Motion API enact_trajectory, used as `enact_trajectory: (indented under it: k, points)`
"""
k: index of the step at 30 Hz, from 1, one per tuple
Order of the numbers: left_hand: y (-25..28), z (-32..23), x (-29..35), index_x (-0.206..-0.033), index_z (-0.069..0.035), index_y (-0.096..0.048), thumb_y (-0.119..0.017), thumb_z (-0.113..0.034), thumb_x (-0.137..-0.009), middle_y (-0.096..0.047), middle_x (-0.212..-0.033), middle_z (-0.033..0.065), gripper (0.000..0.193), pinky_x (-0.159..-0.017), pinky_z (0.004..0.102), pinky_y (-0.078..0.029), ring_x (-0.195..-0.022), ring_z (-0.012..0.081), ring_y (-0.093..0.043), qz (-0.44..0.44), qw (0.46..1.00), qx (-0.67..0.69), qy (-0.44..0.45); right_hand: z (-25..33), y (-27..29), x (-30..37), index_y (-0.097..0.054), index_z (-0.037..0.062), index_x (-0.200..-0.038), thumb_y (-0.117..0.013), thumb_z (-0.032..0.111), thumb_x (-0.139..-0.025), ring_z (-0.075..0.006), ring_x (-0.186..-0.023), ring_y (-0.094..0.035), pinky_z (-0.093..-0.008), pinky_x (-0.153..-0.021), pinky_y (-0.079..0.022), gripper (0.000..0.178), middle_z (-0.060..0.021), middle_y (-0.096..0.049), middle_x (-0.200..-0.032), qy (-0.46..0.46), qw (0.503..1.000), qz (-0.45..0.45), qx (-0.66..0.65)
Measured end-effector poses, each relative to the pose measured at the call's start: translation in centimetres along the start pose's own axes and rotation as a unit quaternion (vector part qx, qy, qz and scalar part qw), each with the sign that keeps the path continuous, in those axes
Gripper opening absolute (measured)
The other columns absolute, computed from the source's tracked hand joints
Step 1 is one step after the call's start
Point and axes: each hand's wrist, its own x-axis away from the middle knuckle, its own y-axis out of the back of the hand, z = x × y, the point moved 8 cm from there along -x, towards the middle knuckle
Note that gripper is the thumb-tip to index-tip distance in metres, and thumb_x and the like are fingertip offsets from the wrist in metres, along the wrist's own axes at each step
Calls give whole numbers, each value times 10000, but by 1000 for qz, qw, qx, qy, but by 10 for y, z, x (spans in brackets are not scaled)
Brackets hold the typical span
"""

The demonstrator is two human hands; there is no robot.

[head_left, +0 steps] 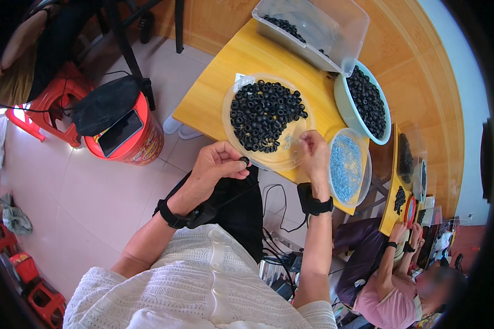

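Observation:
Between the thumb and fingers of my left hand is a small black ring-shaped part, held just off the near edge of a round clear tray. A heap of similar black parts covers much of that tray. Over the tray's right side, my right hand has its thumb and fingertips drawn together. What they hold, if anything, is too small to make out. A few tiny clear pieces lie beside the heap, close to those fingers.
Right of the tray, a round container holds many small bluish clear pieces. Behind sit a pale green bowl and a clear plastic bin, both with black parts. A red bucket bearing a phone stands left. Another person works at right.

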Motion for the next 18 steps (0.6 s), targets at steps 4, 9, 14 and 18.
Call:
enact_trajectory:
  k: [4, 9, 14, 18]
  points:
    - [5, 3, -1, -871, -16, -538, -598, 10, -797, -633, -899, 121, 100, -695, 269, -547, -746, 166, -645, -6, 1000, -8, 1, 2, 13, 0, -587, -17, -836, -599, 39, -810, -68, -632, -517, -218, -603, -434, 63, -25, -577, -692, -48, 995, -3, -86]
    - [6, 4, -2, -879, -13, -537, -601, 6, -798, -634, -900, 119, 104, -696, 267, -546, -746, 166, -644, -9, 1000, -11, 6, 29, 41, -1, -593, -8, -832, -605, 47, -820, -91, -640, -532, -225, -601, -437, 58, -42, -597, -710, 1, 986, -118, -122]
    - [1, 3, -1, -872, -14, -533, -601, 10, -798, -632, -900, 115, 103, -700, 267, -544, -748, 167, -643, -5, 1000, -2, 14, 2, 25, -3, -604, -8, -827, -611, 51, -816, -103, -648, -535, -226, -596, -433, 60, -40, -594, -711, -17, 991, -85, -99]
    - [4, 2, -2, -864, -20, -532, -600, 19, -795, -624, -918, 108, 104, -714, 259, -538, -765, 160, -637, -22, 1000, -5, -7, 5, 7, 6, -614, 0, -850, -609, 53, -825, -58, -664, -515, -194, -603, -416, 59, 15, -584, -732, -91, 960, -18, -265]
